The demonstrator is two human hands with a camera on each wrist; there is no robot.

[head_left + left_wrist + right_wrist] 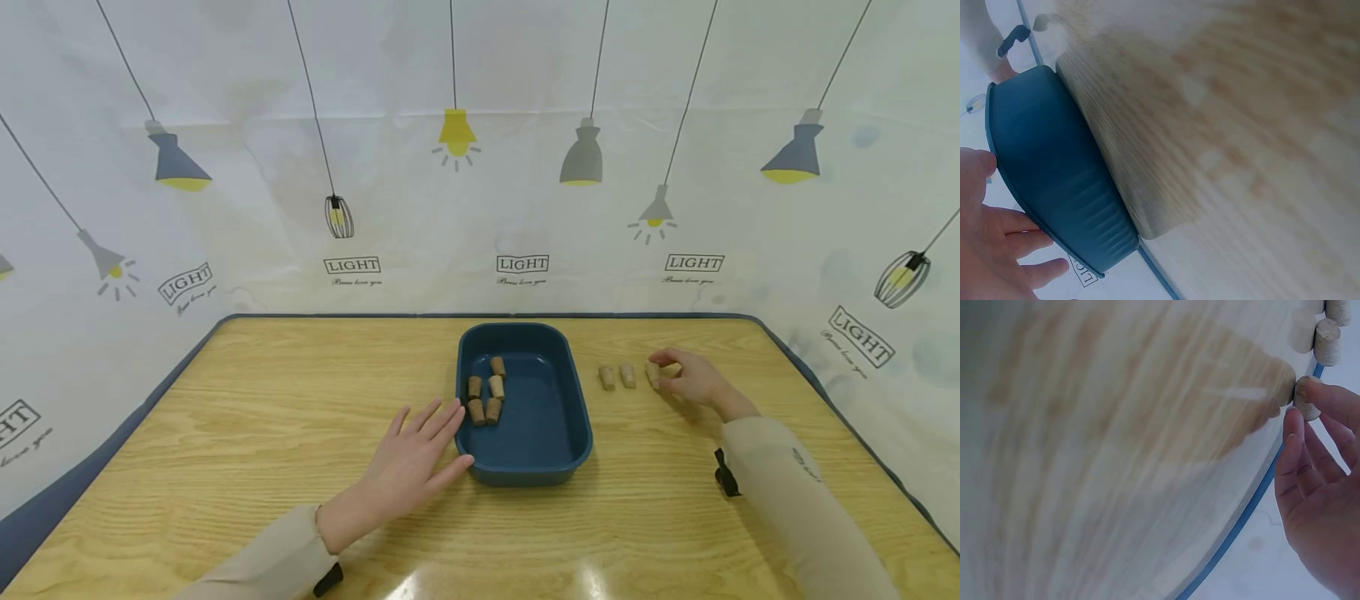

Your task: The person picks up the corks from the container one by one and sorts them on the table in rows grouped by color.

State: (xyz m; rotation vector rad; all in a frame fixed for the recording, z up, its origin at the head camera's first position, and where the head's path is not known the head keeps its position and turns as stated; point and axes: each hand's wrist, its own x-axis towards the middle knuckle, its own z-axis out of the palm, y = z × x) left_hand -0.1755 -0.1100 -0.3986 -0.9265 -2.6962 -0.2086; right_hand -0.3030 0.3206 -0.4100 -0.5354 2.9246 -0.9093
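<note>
A deep blue rectangular tub [542, 425] stands on the wooden table, with several cork stoppers [497, 387] gathered along its left side. My left hand [405, 467] lies with spread, straight fingers at the tub's left rim; the left wrist view has its fingertips against the rim, palm bare. To the right of the tub, my right hand [693, 382] pinches a pale cork stopper [1307, 400] between thumb and fingers, the cork upright at the table surface. Two more pale corks stand in a row beside it, one in the middle [627, 376] and one nearer the tub [607, 377].
The wooden table [300, 392] has a blue edge at the back, close behind the tub. A white wall sheet [405, 192] printed with lamps rises around the back and sides.
</note>
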